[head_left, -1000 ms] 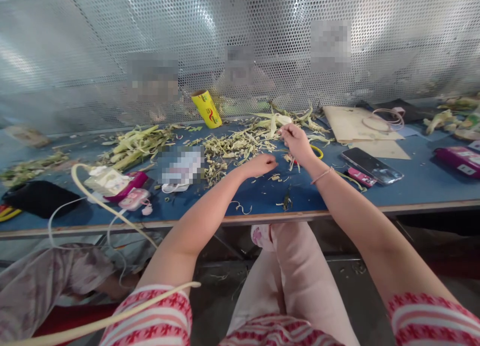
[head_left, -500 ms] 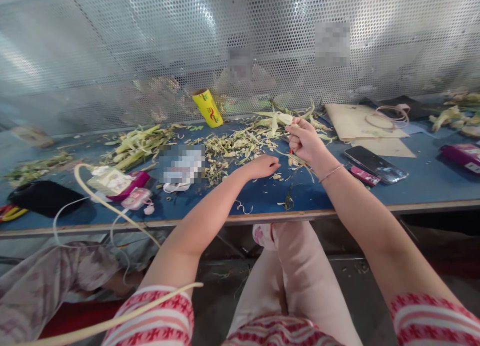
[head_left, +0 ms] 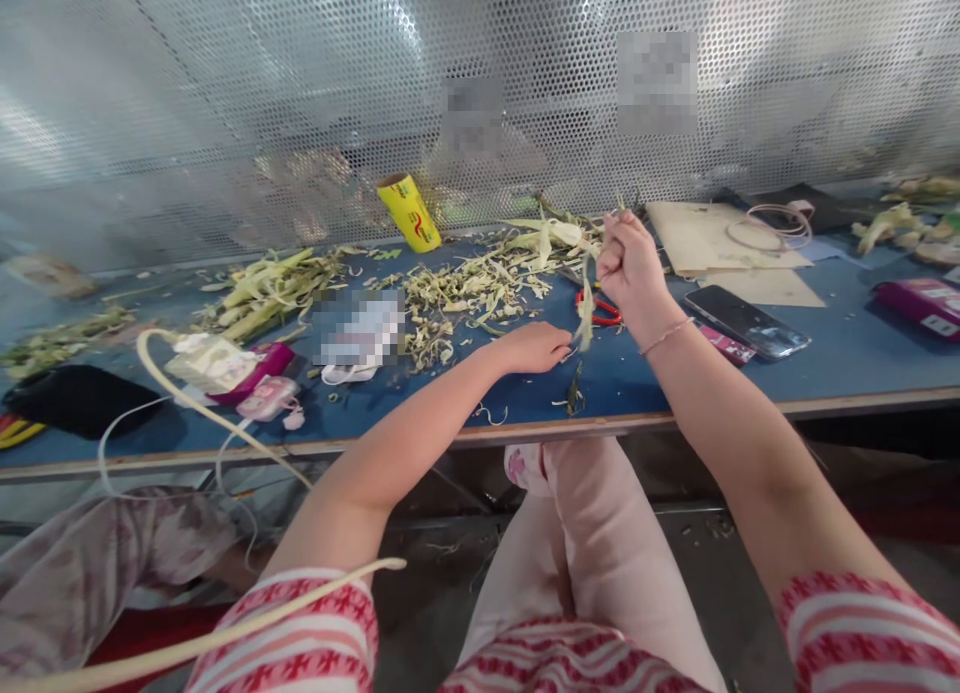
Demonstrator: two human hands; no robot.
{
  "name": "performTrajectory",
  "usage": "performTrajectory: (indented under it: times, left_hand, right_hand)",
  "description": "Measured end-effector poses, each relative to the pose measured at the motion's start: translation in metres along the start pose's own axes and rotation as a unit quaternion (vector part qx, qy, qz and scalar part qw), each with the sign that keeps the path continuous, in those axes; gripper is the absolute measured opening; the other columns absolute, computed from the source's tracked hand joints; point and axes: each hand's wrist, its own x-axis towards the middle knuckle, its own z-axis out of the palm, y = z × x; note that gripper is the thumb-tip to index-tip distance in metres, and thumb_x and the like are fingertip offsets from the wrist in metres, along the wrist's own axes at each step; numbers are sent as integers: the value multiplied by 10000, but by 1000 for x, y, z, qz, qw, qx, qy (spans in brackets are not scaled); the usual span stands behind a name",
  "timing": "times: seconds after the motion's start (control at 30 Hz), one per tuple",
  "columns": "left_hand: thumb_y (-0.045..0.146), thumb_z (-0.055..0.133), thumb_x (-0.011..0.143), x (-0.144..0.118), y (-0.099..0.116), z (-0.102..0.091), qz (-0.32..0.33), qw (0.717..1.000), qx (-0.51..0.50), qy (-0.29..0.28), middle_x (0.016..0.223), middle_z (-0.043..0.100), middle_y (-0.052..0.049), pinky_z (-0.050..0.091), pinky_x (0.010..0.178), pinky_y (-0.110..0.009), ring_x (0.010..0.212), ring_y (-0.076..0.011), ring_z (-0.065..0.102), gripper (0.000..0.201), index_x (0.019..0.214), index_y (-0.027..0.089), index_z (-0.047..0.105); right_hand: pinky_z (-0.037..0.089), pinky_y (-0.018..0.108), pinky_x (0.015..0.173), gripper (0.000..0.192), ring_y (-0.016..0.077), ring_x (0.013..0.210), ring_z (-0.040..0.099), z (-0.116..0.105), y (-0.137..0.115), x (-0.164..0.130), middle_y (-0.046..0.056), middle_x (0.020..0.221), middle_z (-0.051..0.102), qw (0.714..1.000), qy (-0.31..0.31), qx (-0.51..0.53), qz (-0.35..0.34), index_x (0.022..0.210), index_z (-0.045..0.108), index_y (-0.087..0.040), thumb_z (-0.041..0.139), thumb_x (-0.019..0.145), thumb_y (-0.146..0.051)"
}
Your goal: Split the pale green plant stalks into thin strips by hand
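Note:
My right hand [head_left: 631, 265] is raised above the blue table [head_left: 825, 373] and closed on a pale green leaf strip [head_left: 585, 313] that hangs down from the fist. My left hand [head_left: 534, 347] rests low on the table just left of the strip's lower end, fingers curled toward it; whether it pinches the strip I cannot tell. A heap of cut leaf scraps [head_left: 469, 298] lies just beyond both hands. Red-handled scissors [head_left: 600, 313] lie on the table under my right hand.
A yellow roll [head_left: 409, 211] leans at the perforated metal screen. Long green leaves [head_left: 266, 288] lie at the left, next to a pink gadget [head_left: 259, 368] with white cords. A phone [head_left: 746, 321], cardboard sheets [head_left: 712, 238] and a magenta box [head_left: 922, 303] sit right. Another person's leg [head_left: 97, 563] shows lower left.
My right hand has closed on a leaf strip and lifted it up from the table, pulling toward the right. My left hand slid slightly right and nearer, beneath the strip.

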Motion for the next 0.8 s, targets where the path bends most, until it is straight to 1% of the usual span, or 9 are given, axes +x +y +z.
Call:
performTrajectory:
  times: [0.1, 0.17, 0.27, 0.37, 0.47, 0.57, 0.63, 0.73, 0.8]
  left_hand:
    - [262, 380, 873, -1, -2, -2, 20, 998, -32, 40, 547, 366, 18, 242, 593, -291, 535, -126, 343, 280, 603, 204, 338]
    - [254, 404, 855, -2, -5, -6, -7, 996, -51, 69, 511, 325, 31, 235, 575, -287, 505, -112, 316, 314, 567, 203, 292]
    - [254, 408, 855, -2, -13, -12, -53, 983, -98, 147, 489, 277, 38, 231, 559, -282, 488, -98, 304, 365, 536, 195, 241]
    - [348, 416, 886, -2, -18, -14, -70, 966, -143, 204, 519, 330, 36, 261, 563, -272, 521, -103, 349, 353, 583, 194, 322]
    - [432, 465, 876, -1, -15, -11, -29, 955, -168, 243, 639, 462, 12, 330, 588, -263, 586, -113, 420, 281, 741, 185, 448]
    - [476, 567, 818, 1, -5, -6, 59, 939, -129, 314, 888, 546, -63, 403, 658, -278, 740, -144, 489, 326, 925, 177, 492]
    - [473, 540, 843, 4, 3, -2, 96, 925, -115, 349, 962, 543, -88, 426, 693, -285, 825, -161, 508, 322, 971, 181, 492]
    - [415, 486, 891, 7, 9, 1, 98, 913, -129, 375, 972, 534, -93, 443, 727, -292, 856, -162, 523, 250, 979, 181, 489]
    - [387, 495, 891, 9, 9, 2, 95, 909, -148, 377, 965, 531, -89, 446, 728, -292, 828, -152, 520, 215, 948, 179, 493]
  right_hand:
    - [92, 173, 307, 319, 23, 350, 97, -3, -1, 3, -133, 461, 151, 998, 42, 41, 22, 709, 349, -229, 647, 767, -130]
    - [86, 166, 314, 344, 21, 355, 100, -2, 0, 2, -138, 457, 160, 996, 47, 65, 42, 700, 330, -226, 643, 762, -98]
    - [81, 170, 328, 351, 23, 357, 105, 0, 2, 0, -140, 460, 158, 995, 30, 82, 48, 698, 327, -226, 646, 764, -95]
    - [84, 179, 337, 337, 28, 357, 113, 1, 3, -2, -140, 464, 166, 995, 25, 84, 44, 706, 333, -230, 639, 769, -103]
    - [96, 185, 345, 331, 34, 362, 122, 2, 6, -2, -138, 476, 178, 997, 19, 71, 30, 720, 329, -236, 637, 773, -128]
    - [115, 191, 350, 312, 40, 366, 131, 5, 11, -3, -134, 487, 193, 999, 33, 34, 2, 735, 322, -243, 616, 788, -153]
    - [135, 195, 355, 299, 44, 366, 152, 7, 16, -3, -127, 495, 218, 998, 54, 7, -23, 742, 315, -247, 597, 797, -166]
    - [196, 207, 380, 272, 53, 384, 234, 9, 23, -4, -107, 528, 255, 990, 69, -76, -99, 775, 337, -256, 606, 812, -255]
    - [249, 221, 417, 238, 70, 429, 318, 9, 27, -5, -87, 559, 277, 971, 65, -163, -165, 826, 383, -262, 608, 823, -341]
